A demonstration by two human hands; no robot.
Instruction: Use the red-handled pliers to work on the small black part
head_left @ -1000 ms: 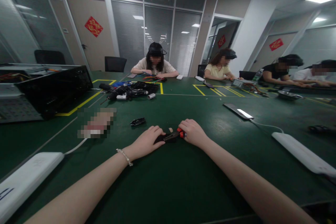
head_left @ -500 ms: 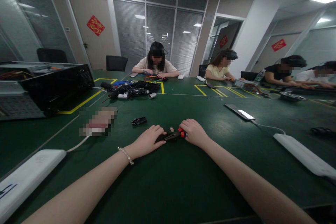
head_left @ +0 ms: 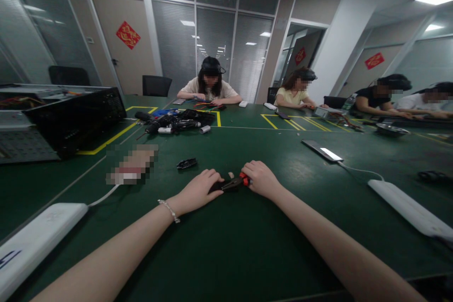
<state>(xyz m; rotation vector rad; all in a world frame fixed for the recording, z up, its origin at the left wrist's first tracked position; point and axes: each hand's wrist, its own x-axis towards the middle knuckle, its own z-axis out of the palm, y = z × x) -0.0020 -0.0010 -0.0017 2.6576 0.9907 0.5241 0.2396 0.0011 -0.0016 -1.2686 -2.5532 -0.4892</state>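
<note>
Just above the green tabletop [head_left: 226,240], my right hand [head_left: 261,179] is closed round the red handles of a pair of pliers [head_left: 231,183]. The jaws point left, toward the fingers of my left hand [head_left: 202,186]. That hand is closed on a dark piece [head_left: 216,186], mostly hidden by the fingers, and the plier tips meet it. Behind the pliers lies a small pale bit [head_left: 231,175]. A black plastic part [head_left: 187,163] rests on the table beyond my left hand.
At left stand an opened computer case [head_left: 71,122] and a white power bank [head_left: 42,240] cabled to a blurred phone [head_left: 132,165]. Black tools and cables [head_left: 177,120] lie farther back. Another phone [head_left: 322,151] and power bank [head_left: 406,205] are at right. Several people sit across the table.
Both hands and the pliers hold almost the same position. The whole view has shifted very slightly.
</note>
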